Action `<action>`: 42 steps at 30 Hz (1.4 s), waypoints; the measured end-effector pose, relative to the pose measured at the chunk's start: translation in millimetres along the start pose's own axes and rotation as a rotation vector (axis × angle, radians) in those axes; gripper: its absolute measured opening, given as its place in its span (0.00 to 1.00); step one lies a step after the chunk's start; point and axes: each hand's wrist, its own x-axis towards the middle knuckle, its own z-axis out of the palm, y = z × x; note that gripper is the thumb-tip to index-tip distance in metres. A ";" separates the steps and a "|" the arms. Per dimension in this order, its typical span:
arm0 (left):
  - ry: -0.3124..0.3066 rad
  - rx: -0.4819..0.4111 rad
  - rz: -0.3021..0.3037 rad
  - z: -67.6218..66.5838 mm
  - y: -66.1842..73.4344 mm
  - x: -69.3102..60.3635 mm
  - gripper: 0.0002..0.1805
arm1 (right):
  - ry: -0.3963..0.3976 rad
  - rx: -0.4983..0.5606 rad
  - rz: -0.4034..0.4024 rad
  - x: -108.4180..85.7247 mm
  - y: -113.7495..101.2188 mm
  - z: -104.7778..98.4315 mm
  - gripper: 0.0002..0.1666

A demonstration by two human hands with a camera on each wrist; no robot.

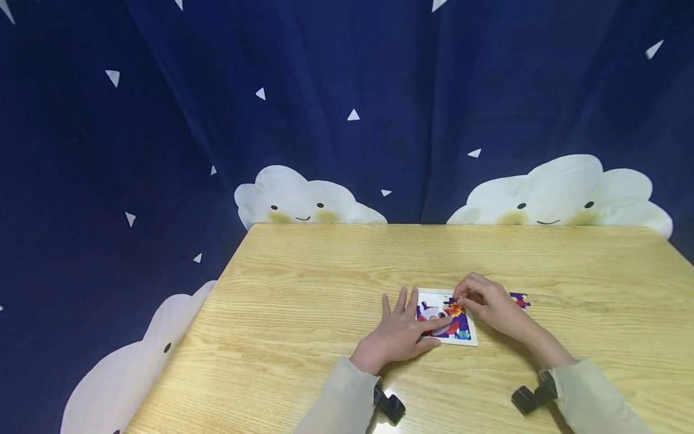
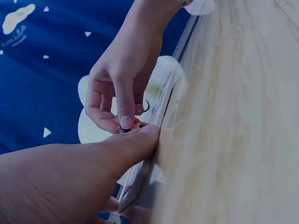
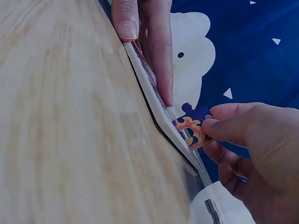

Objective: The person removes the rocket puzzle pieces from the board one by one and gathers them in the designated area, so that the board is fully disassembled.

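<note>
A white-framed jigsaw puzzle (image 1: pixel 459 342) lies on the table, partly filled with purple, red and orange pieces; bare white shows at its upper left. The left hand (image 1: pixel 399 335) rests over its left side, fingers spread, index finger on the pieces and thumb at the near edge. At the upper right of the frame, the right hand (image 1: pixel 494 306) pinches a piece between thumb and fingers. In the right wrist view that puzzle piece (image 3: pixel 192 122), purple with orange swirls, stands tilted at the frame's edge in the right hand (image 3: pixel 261 144).
More purple puzzle pieces (image 1: pixel 522 300) lie on the wooden table (image 1: pixel 282 301) just right of the frame, partly behind the right hand. A dark blue curtain (image 1: pixel 303 72) with clouds and white triangles hangs behind and left of the table. Each wrist carries a black camera mount.
</note>
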 end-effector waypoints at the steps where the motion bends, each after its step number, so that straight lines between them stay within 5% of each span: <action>1: -0.001 0.004 -0.004 -0.3 0.5 0.1 0.26 | 0.001 0.002 0.002 -0.2 -0.3 -0.2 0.11; 10: -0.001 0.007 -0.022 -1.5 2.6 -0.5 0.26 | 0.065 0.019 0.094 0.9 -4.5 -3.3 0.07; 42: 0.010 -0.032 -0.016 2.5 0.8 1.2 0.26 | 0.081 0.057 0.212 -15.4 11.0 -24.0 0.06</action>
